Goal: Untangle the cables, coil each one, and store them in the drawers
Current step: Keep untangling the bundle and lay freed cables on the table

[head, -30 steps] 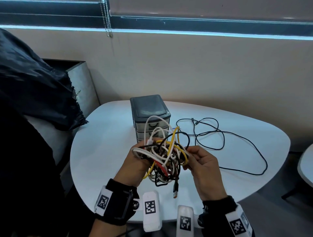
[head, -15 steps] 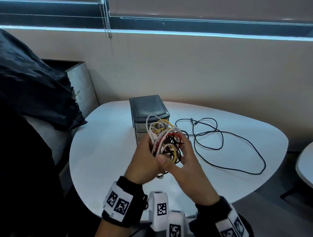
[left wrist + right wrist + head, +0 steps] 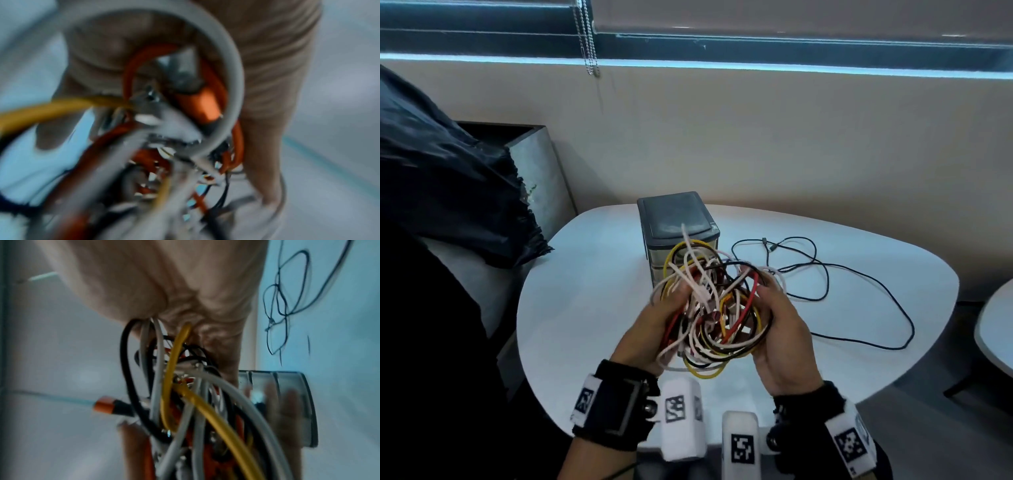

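Note:
A tangled bundle of white, yellow, red and black cables (image 3: 714, 308) hangs above the white table (image 3: 585, 308), held between both hands. My left hand (image 3: 671, 308) grips its left side and my right hand (image 3: 774, 308) grips its right side, fingers curled round the loops. The wrist views, both blurred, show the same cable bundle (image 3: 174, 129) (image 3: 185, 394) close up, with an orange plug (image 3: 104, 405) sticking out. A small dark drawer unit (image 3: 678, 226) stands just behind the bundle, its drawer fronts partly hidden. A long black cable (image 3: 825, 274) lies loose on the table to the right.
A black bag (image 3: 448, 192) lies over a grey bin (image 3: 534, 171) left of the table. The beige wall runs close behind the table. Another table's edge (image 3: 993, 325) shows at far right.
The bundle was squeezed tight between both hands half a second ago. Now the hands have drawn apart and the loops have spread wider, lower and nearer to me.

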Available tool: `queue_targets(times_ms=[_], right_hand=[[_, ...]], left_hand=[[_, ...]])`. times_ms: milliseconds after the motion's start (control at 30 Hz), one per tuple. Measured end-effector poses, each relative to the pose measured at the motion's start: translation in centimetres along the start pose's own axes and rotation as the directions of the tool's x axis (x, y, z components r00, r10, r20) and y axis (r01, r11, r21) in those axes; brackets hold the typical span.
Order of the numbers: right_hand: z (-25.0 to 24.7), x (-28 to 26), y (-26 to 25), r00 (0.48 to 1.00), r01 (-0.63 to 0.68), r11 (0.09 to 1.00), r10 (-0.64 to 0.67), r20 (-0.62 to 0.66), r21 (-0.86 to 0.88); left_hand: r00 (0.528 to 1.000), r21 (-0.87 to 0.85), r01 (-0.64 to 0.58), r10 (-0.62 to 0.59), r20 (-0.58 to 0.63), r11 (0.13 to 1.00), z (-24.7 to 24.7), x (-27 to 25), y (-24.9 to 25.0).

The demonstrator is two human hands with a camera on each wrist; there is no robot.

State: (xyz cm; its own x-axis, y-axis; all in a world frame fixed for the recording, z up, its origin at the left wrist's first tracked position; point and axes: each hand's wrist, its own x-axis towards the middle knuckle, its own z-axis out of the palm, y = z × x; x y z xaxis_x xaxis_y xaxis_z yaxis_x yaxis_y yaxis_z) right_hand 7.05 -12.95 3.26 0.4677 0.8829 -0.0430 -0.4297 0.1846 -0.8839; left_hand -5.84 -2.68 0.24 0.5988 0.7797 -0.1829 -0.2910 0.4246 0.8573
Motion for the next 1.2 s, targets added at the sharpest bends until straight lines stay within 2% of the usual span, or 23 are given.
queue_targets(times_ms=[33, 100, 133, 167, 233, 267, 300, 333, 367, 467, 567, 600, 633, 733, 800, 867, 900, 967, 1000, 1033, 1100, 1133, 1200], right_hand=[[0.1, 0.0, 0.0, 1.0, 0.018, 0.99, -0.02, -0.013, -0.138], [0.0, 0.1, 0.2, 0.991, 0.094, 0.901, -0.123, -0.043, -0.424], [-0.3, 0.1, 0.3, 0.973, 0.17, 0.802, -0.228, -0.031, -0.573], [-0.6, 0.1, 0.4, 0.94, 0.241, 0.654, -0.34, 0.006, -0.717], [-1.6, 0.3, 0.5, 0.853, 0.335, 0.308, -0.5, 0.148, -0.891], [-2.0, 0.5, 0.6, 0.826, 0.348, 0.191, -0.526, 0.203, -0.918], [-2.4, 0.8, 0.7, 0.812, 0.347, 0.143, -0.54, 0.22, -0.927], [-2.6, 0.9, 0.7, 0.804, 0.337, 0.154, -0.56, 0.199, -0.929], [-2.7, 0.9, 0.7, 0.799, 0.322, 0.207, -0.583, 0.148, -0.924], [-2.6, 0.7, 0.2, 0.77, 0.285, 0.465, -0.632, -0.089, -0.838], [-2.7, 0.6, -1.2, 0.703, 0.289, 0.711, -0.612, -0.362, -0.641], [-2.8, 0.6, -1.7, 0.712, 0.289, 0.78, -0.562, -0.421, -0.555], [-3.0, 0.5, -2.1, 0.745, 0.272, 0.845, -0.488, -0.455, -0.46], [-3.3, 0.0, -2.6, 0.863, 0.185, 0.961, -0.26, -0.433, -0.208], [-3.7, -0.2, -2.4, 0.897, 0.132, 0.978, -0.188, -0.4, -0.164], [-4.5, -0.2, -1.5, 0.908, 0.084, 0.941, -0.207, -0.363, -0.328], [-4.8, -0.2, -0.8, 0.915, 0.042, 0.854, -0.24, -0.323, -0.518], [-5.4, -0.2, 0.3, 0.944, -0.037, 0.493, -0.267, -0.191, -0.869], [-5.5, -0.3, 0.7, 0.972, -0.029, 0.349, -0.209, -0.108, -0.937], [-5.3, -0.5, 1.0, 0.993, 0.001, 0.309, -0.114, -0.036, -0.951], [-4.3, -0.8, 1.4, 0.996, 0.05, 0.396, 0.051, 0.076, -0.917], [-3.8, -1.0, 1.4, 0.987, 0.091, 0.452, 0.076, 0.14, -0.887], [-2.8, -1.3, 1.4, 0.975, 0.177, 0.547, 0.015, 0.22, -0.818]], left_hand=[[0.992, -0.086, 0.092, -0.083, 0.099, 0.992, 0.0, -0.3, -0.2], [0.969, -0.154, 0.135, -0.098, 0.225, 0.979, -0.3, -0.6, -0.9], [0.97, -0.157, 0.111, -0.073, 0.234, 0.981, -0.3, -0.7, -0.9], [0.973, -0.163, 0.091, -0.052, 0.225, 0.982, -0.3, -0.8, -0.7], [0.978, -0.162, 0.064, -0.029, 0.205, 0.985, -0.4, -0.8, -0.4], [0.982, -0.134, 0.063, -0.038, 0.187, 0.989, -0.5, -0.7, -0.3], [0.985, -0.109, 0.057, -0.039, 0.166, 0.992, -0.6, -0.6, -0.1], [0.989, -0.104, 0.062, -0.047, 0.141, 0.993, -1.0, -0.4, -0.3], [0.988, -0.085, 0.078, -0.065, 0.141, 0.993, -1.0, -0.4, -0.3], [0.994, -0.115, 0.098, -0.09, 0.067, 0.989, -1.1, 0.0, -0.5], [0.992, -0.185, 0.125, -0.121, 0.032, 0.975, -1.3, 0.1, -0.2], [0.993, -0.222, 0.116, -0.116, 0.016, 0.968, -1.3, 0.1, 0.0], [0.996, -0.269, 0.092, -0.094, 0.005, 0.959, -1.6, 0.3, 0.0], [0.999, -0.338, 0.034, -0.046, -0.027, 0.941, -1.6, 0.3, 0.5], [0.998, -0.381, 0.014, -0.036, -0.049, 0.924, -1.9, 0.4, 0.6], [0.996, -0.417, 0.018, -0.053, -0.072, 0.909, -1.9, 0.2, 0.7], [0.995, -0.431, 0.013, -0.055, -0.084, 0.902, -1.9, 0.1, 0.6], [0.992, -0.429, -0.012, -0.043, -0.117, 0.903, -1.9, 0.1, 0.5], [0.991, -0.426, -0.026, -0.034, -0.132, 0.904, -1.7, 0.1, 0.5], [0.99, -0.427, -0.042, -0.021, -0.142, 0.903, -1.6, 0.2, 0.3], [0.985, -0.417, -0.083, 0.012, -0.171, 0.905, -1.4, 0.4, 0.0], [0.982, -0.411, -0.103, 0.027, -0.186, 0.906, -1.1, 0.3, 0.1], [0.977, -0.408, -0.134, 0.05, -0.209, 0.903, -1.2, 0.5, 0.0]])
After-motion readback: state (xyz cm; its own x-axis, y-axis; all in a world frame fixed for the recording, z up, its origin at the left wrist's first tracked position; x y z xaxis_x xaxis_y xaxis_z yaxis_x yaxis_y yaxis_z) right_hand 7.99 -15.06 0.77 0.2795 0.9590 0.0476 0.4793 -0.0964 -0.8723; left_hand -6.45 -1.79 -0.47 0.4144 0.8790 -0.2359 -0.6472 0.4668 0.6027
